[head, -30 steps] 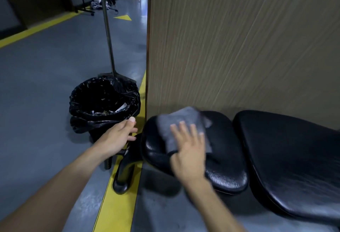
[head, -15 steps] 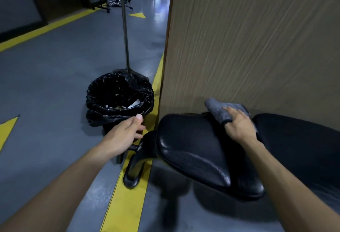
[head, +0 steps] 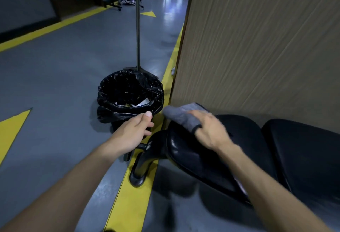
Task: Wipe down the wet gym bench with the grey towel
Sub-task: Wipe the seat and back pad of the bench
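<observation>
Under the right hand's (head: 211, 130) grip, folded grey cloth towel (head: 181, 116) pinched against black padded gym bench (head: 211, 156), left hand (head: 133, 133) hovering beside it, grip relaxed, black-lined bin (head: 129, 96) beyond.

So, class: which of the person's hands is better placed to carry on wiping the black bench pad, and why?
Right. The right hand already presses the grey towel onto the bench pad; the left hand holds nothing and hovers off the pad, towards the bin.
</observation>
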`<state>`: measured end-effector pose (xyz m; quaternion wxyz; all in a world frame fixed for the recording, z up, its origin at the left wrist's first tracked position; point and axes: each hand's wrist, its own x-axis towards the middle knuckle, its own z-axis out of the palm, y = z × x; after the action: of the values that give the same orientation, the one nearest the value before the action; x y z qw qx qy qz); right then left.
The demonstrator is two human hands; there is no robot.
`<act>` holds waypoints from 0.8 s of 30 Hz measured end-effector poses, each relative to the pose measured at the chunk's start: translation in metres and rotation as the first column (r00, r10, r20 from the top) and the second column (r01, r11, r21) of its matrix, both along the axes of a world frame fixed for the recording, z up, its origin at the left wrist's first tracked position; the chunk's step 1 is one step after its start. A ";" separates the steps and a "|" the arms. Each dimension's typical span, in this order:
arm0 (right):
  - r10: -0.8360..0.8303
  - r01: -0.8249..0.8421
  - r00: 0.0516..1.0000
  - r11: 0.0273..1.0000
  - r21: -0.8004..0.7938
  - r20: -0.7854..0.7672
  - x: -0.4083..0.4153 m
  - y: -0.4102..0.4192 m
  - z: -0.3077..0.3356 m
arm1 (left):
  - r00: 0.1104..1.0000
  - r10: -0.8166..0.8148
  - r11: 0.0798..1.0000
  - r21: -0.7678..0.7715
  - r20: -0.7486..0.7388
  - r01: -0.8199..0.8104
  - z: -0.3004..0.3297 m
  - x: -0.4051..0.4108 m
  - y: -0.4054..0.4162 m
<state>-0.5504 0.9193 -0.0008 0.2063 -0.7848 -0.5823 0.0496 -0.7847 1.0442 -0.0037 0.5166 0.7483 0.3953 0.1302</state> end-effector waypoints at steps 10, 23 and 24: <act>-0.104 0.160 0.979 0.929 -0.334 0.178 0.052 0.017 0.012 | 0.979 -0.187 0.980 -0.083 -0.084 0.180 -0.009 0.019 -0.013; -0.127 0.105 0.991 0.918 -0.383 -0.032 0.024 0.075 0.010 | 0.982 -0.180 0.977 -0.128 -0.065 0.170 -0.014 0.028 0.008; -0.106 0.086 0.994 0.919 -0.385 -0.031 0.021 0.076 0.007 | 0.981 -0.183 0.977 -0.126 -0.069 0.173 -0.015 0.028 0.009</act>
<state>-0.5295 0.9958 0.0059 0.0662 -0.8359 -0.5168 0.1725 -0.7567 1.0529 -0.0191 0.5538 0.7530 0.3542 0.0293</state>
